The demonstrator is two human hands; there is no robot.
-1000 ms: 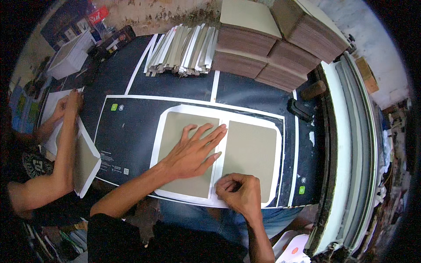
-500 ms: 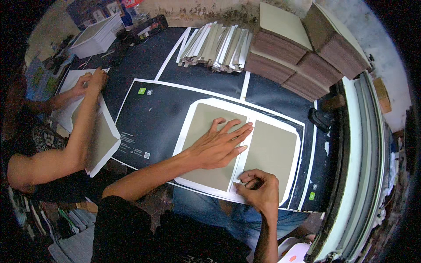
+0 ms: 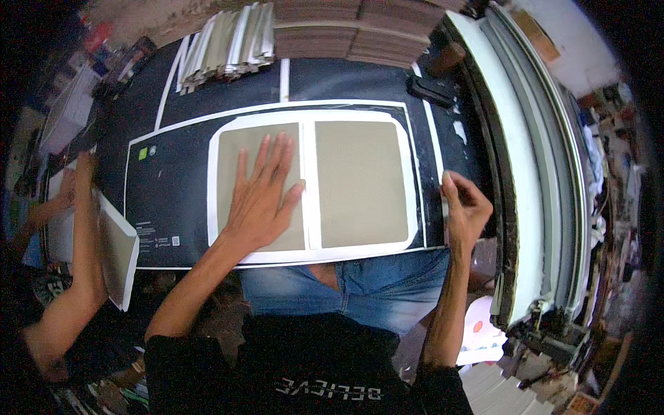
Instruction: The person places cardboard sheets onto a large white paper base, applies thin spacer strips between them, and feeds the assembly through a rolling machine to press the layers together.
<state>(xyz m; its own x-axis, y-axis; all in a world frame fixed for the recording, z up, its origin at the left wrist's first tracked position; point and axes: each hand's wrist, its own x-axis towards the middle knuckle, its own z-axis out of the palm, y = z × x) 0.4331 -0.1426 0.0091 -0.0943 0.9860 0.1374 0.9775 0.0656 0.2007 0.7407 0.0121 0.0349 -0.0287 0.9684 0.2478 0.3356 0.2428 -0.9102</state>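
Note:
My left hand (image 3: 266,194) lies flat with fingers spread on the left one of two grey boards. Its thumb reaches the white gap between the left board (image 3: 232,159) and the right board (image 3: 361,183). Both boards rest on a white sheet (image 3: 346,117) whose edges show around them and whose corners are cut. A narrow strip (image 3: 309,214) runs along the gap. My right hand (image 3: 467,207) is off to the right of the sheet, closed with thumb and fingertips together; whatever it pinches, if anything, cannot be made out.
A black mat (image 3: 180,187) with white lines covers the table. Bundled strips (image 3: 228,45) and stacked boards (image 3: 353,34) stand at the back; a black tool (image 3: 432,90) lies back right. A long pale roller-like machine (image 3: 519,180) borders the right. At left, another person's arm (image 3: 83,242) works beside a folded sheet (image 3: 117,249).
My right hand has left the lower end of the gap and moved right, off the sheet. My left hand stays on the left board. The view has turned to the right.

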